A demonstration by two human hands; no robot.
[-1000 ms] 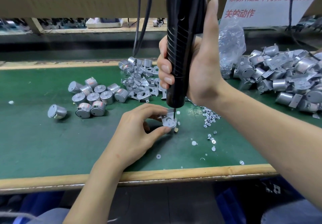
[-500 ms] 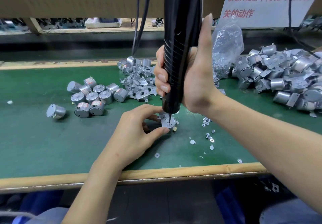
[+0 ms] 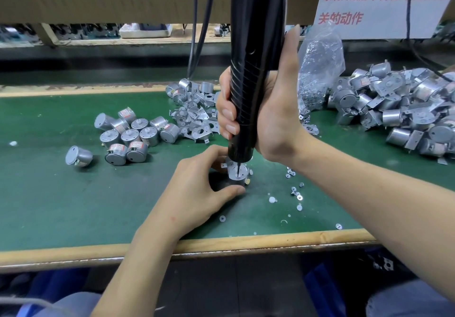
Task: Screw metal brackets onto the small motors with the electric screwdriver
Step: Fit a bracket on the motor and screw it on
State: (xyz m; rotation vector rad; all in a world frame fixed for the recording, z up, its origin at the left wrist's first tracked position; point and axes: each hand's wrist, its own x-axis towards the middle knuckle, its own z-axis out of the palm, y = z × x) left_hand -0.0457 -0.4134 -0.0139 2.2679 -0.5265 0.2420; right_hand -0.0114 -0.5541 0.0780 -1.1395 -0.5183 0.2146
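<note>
Right now the right hand (image 3: 270,109) is wrapped around the black electric screwdriver (image 3: 253,45), thumb stretched up along its side. The tool stands upright with its bit down on the bracket (image 3: 242,169), which sits on top of a small motor (image 3: 239,181). The left hand (image 3: 197,188) grips that motor from the left, thumb on the near side and fingers curled round the far side, so the body is mostly hidden. This all sits on the green mat (image 3: 49,205), middle, near the wooden front edge (image 3: 270,241).

To the left is a cluster of bare motors (image 3: 133,134), with one more motor (image 3: 78,156) tipped on its side just apart from them. Loose brackets (image 3: 194,119) are piled behind the left hand. Small screws (image 3: 294,188) and washers are scattered to the right of the work. Far right is a big heap of motors with brackets on (image 3: 406,109), and beside it a clear plastic bag (image 3: 320,70) of small metal parts. At the back — cables (image 3: 204,21) hanging down and a white sign (image 3: 381,3) with red print.
</note>
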